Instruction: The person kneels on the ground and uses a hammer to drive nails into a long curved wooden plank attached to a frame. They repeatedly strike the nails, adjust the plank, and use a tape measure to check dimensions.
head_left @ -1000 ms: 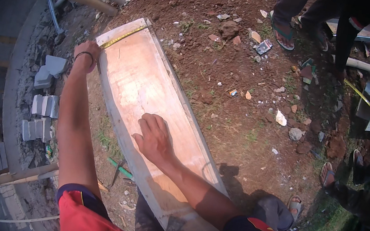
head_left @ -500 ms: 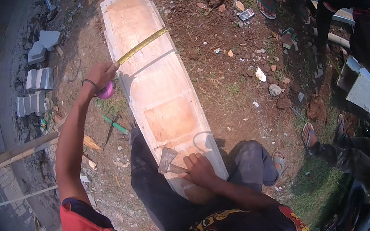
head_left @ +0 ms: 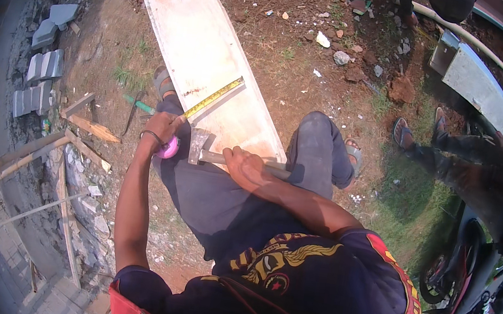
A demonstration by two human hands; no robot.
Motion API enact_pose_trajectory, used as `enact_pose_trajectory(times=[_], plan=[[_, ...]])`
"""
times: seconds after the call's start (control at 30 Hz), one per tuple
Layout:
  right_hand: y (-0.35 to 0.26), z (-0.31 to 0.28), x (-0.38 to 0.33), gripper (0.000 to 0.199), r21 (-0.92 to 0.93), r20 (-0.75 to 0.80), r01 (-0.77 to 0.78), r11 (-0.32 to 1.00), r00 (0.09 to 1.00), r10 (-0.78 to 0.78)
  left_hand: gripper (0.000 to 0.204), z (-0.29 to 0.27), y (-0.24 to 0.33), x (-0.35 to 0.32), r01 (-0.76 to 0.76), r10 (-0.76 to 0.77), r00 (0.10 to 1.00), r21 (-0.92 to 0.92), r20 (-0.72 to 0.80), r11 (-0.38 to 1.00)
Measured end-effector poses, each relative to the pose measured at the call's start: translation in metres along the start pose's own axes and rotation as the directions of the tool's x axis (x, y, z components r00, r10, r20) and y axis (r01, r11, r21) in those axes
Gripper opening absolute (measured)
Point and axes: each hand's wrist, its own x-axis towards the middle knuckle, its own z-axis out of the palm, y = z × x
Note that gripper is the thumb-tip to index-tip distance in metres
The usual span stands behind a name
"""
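The long pale board [head_left: 202,53] lies flat on the dirt ground, its near end at the person's knees. It looks stiff and heavy, best gripped at its long edges. On that near end, the left hand [head_left: 161,128] holds a pink tape measure [head_left: 168,147] with its yellow tape [head_left: 213,97] drawn across the board, and the right hand [head_left: 244,164] grips a hammer [head_left: 201,150].

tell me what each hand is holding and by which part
The left hand grips a pink tape measure by its case, its yellow blade across the board. The right hand holds a hammer by its handle.
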Motion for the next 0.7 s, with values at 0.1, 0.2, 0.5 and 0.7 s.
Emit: enact_pose_trajectory(times=[0.1, 0.2, 0.5, 0.7], plan=[[-0.006, -0.029, -0.022, 0.019, -0.005, 0.123, 0.025, 1.000, 0.992, -0.024, 0.048, 0.011, 0.013, 0.002, -0.014, 0.013, 1.000, 0.045, 0.027, 0.999], [-0.010, -0.055, -0.028, 0.023, 0.160, -0.004, 0.179, 0.971, 0.983, -0.181, 0.045, 0.024, 0.027, 0.001, 0.042, -0.051, 0.991, 0.075, 0.127, 0.996], [0.012, -0.059, -0.019, 0.031, 0.079, 0.185, 0.303, 0.950, 0.932, -0.312, 0.046, 0.029, 0.036, 0.009, 0.073, -0.107, 0.988, 0.282, 0.108, 0.957], [0.049, -0.026, -0.016, 0.028, 0.047, 0.252, 0.133, 0.990, 0.957, -0.141, 0.049, 0.034, 0.045, 0.009, 0.183, -0.212, 0.977, 0.369, 0.038, 0.911]])
